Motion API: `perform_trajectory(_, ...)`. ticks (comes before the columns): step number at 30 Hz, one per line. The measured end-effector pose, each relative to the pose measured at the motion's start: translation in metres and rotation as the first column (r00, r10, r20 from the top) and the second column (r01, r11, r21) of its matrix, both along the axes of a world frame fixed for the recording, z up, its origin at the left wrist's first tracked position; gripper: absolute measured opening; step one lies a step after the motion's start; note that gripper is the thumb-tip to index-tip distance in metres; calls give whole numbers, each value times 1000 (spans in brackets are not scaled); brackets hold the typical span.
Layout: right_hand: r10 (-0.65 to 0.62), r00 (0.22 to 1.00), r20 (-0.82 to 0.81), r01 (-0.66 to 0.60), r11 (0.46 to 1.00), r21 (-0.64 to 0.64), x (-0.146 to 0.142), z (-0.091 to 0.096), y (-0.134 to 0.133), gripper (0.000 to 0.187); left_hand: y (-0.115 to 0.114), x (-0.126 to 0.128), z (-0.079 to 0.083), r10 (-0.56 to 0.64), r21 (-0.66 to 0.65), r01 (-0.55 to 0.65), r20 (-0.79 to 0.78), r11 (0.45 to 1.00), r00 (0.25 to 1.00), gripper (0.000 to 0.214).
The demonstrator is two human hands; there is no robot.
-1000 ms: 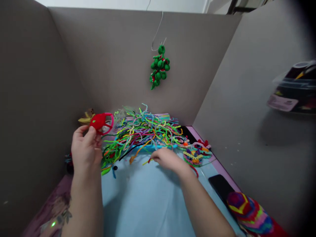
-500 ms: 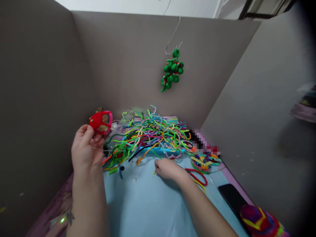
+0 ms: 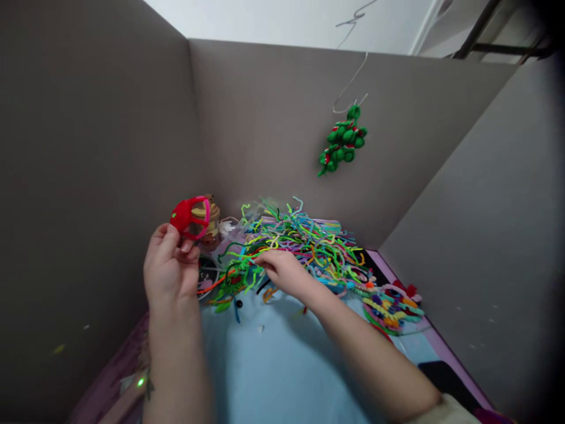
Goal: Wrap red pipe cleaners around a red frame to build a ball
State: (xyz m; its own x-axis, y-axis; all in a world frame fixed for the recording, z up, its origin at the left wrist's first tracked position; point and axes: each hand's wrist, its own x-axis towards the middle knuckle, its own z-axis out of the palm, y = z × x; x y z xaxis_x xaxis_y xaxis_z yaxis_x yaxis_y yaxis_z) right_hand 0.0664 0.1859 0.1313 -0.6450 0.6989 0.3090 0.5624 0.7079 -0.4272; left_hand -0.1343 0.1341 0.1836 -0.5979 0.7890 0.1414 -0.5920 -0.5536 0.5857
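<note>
My left hand (image 3: 170, 259) is raised at the left, its thumb and fingers closed on a red craft piece (image 3: 180, 218). The piece has a solid red body with a small green spot and an open frame of red and pink loops. My right hand (image 3: 285, 271) is over the front left part of a big pile of colourful pipe cleaners (image 3: 309, 241). Its fingertips are pinched together among green strands. Whether a strand is between them is hidden.
A light blue cloth (image 3: 265, 377) covers the table. Left of the pile stand a jar (image 3: 210, 227) and a round dish (image 3: 207, 277). Coiled pipe-cleaner work (image 3: 392, 306) and a black phone (image 3: 445, 377) lie at the right. A green ornament (image 3: 344, 144) hangs before the grey partition (image 3: 265, 118).
My right hand has moved from the blue cloth up and left to the pile's edge. My left hand still holds the red piece. The view has shifted, so the scene sits further right.
</note>
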Motion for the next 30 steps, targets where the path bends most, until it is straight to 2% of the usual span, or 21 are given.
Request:
perform_trajectory(2,-31,981,191,25,999,37,-16,-1,12,30,0,-3,-1,10,-4,-10,23,1000,1000,18)
perform_trajectory(3,-46,971,235,37,998,40,-23,-3,19,29,-1,-4,-1,12,-4,-12,34,1000,999,18)
perform_trajectory(6,-77,945,317,68,997,39,-34,-12,37,26,-2,-7,-1,12,8,-12,47,1000,999,20)
perform_trajectory(9,-80,916,394,79,997,19,-33,-24,44,18,-2,-8,-1,6,12,-6,23,1000,1000,22)
perform_trajectory(14,-175,888,426,175,984,40,-15,-40,34,24,1,-6,-3,28,-31,-29,-38,999,999,31)
perform_trajectory(19,-249,860,445,243,967,71,-8,-47,30,31,5,4,-5,1,-56,-10,-149,998,989,39)
perform_trajectory(25,-154,849,505,138,988,70,-15,-47,32,22,5,8,-7,-26,-63,11,-230,998,973,37)
perform_trajectory(30,-134,853,504,102,991,91,-3,-53,24,19,7,7,-10,-26,-65,12,-230,998,973,37)
